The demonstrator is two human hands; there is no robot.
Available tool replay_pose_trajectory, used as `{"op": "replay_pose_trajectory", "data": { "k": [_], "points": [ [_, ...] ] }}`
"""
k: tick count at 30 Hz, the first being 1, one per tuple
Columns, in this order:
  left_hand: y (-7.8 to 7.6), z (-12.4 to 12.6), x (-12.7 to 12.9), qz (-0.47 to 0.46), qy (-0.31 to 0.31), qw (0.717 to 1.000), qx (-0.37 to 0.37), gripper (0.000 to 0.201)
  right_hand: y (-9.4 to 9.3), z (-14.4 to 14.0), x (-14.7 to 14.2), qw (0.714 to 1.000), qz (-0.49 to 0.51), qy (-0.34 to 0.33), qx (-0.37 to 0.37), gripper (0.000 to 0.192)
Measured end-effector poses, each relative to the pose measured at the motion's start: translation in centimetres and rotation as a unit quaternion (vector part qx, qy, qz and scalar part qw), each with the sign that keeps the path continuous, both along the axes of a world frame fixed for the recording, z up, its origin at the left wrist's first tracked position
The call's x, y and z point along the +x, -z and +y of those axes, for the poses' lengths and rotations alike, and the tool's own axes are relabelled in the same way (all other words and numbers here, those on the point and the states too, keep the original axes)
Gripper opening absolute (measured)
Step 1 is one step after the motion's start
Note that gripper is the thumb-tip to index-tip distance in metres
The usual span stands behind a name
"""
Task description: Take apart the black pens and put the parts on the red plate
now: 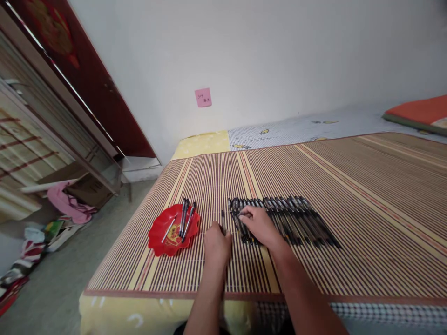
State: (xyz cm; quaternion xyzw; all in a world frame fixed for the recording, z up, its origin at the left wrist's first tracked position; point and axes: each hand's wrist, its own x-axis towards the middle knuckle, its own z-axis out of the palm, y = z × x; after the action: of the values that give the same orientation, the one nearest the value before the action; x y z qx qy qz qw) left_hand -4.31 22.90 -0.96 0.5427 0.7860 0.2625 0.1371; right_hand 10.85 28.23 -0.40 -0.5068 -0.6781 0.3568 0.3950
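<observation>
My left hand [217, 242] is closed around a black pen [222, 216], whose dark end sticks out past the fingers. Just right of it lies a long row of black pens [296, 221], side by side and slightly slanted on the striped mat [209, 181]. Over the left part of that row is my right hand [258, 223], thumb and fingers pinched together; what is between them is too small to tell. A red scalloped plate [157, 228] to the left of my hands holds several pens [183, 218] and a thin white stick [168, 229].
The mat covers a bed with yellow and checked bedding [279, 132]. An orange folded cloth [419, 111] lies at the far right. A pink note [203, 97] is on the wall. Clothes and a cardboard box [91, 188] are on the left, by the floor.
</observation>
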Motion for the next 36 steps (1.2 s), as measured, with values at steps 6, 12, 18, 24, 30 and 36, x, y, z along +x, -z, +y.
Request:
{"op": "replay_pose_trajectory", "data": {
  "k": [6,12,18,24,30,36],
  "points": [
    [0.2,0.7,-1.3,-0.277,-0.061,0.95,0.13,0.019,-1.2,-1.2,-1.2,0.977,-0.209,-0.022,-0.03,0.009],
    [0.6,1.5,-1.8,-0.457,-0.036,0.88,0.124,0.02,-1.1,-1.6,-1.9,0.955,-0.295,-0.018,-0.031,0.006],
    [0.4,1.2,-1.8,-0.556,-0.036,0.818,0.14,0.024,-0.7,-1.6,-2.2,0.949,-0.314,-0.023,-0.035,0.005],
    [0.6,1.1,-1.8,-0.591,-0.027,0.791,0.153,0.026,-0.9,-1.7,-2.5,0.947,-0.318,-0.032,-0.024,0.008],
    [1.0,1.3,-2.0,-0.595,-0.019,0.787,0.164,0.027,-0.7,-1.7,-2.7,0.94,-0.339,-0.027,-0.025,0.009],
    [1.3,1.3,-2.0,-0.591,-0.023,0.79,0.161,0.024,-0.4,-1.9,-2.8,0.95,-0.308,-0.037,-0.022,0.009]
  ]
}}
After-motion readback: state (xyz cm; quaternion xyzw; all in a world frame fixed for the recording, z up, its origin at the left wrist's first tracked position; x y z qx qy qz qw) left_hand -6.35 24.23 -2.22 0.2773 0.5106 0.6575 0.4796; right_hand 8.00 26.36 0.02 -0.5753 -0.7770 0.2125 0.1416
